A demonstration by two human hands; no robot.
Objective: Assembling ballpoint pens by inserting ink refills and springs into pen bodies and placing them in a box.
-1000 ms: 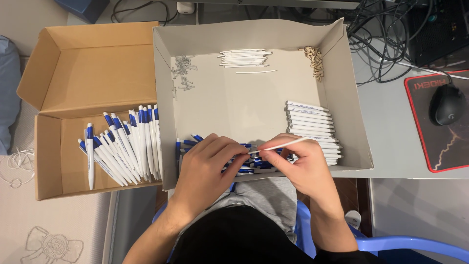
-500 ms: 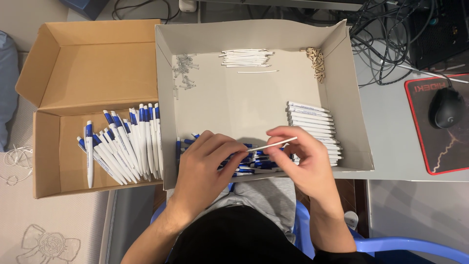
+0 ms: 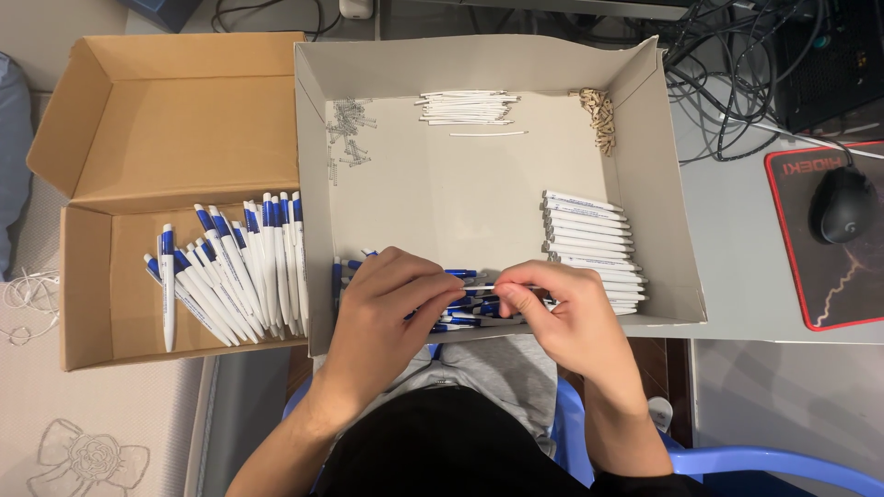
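Observation:
My left hand [image 3: 387, 308] and my right hand [image 3: 564, 313] meet over the near edge of the grey cardboard box [image 3: 479, 51]. Between their fingertips lies a thin white refill [image 3: 488, 288], held level. My right hand pinches its right end, and my left hand pinches a blue pen part at its left end. Under the hands sits a pile of blue pen parts [image 3: 460, 315], partly hidden. A stack of white pen barrels [image 3: 589, 235] lies just beyond my right hand.
In the grey box are white refills [image 3: 465, 108], small metal springs [image 3: 348, 129] and tan small parts [image 3: 600, 115]. A brown box [image 3: 184, 110] on the left holds several blue-and-white pens [image 3: 230, 267]. A black mouse [image 3: 843, 204] on a red-edged pad, and cables [image 3: 737, 64], lie to the right.
The white refill in my right hand has dropped from a tilt up to the right to level, and my right hand has moved left, closer to my left hand.

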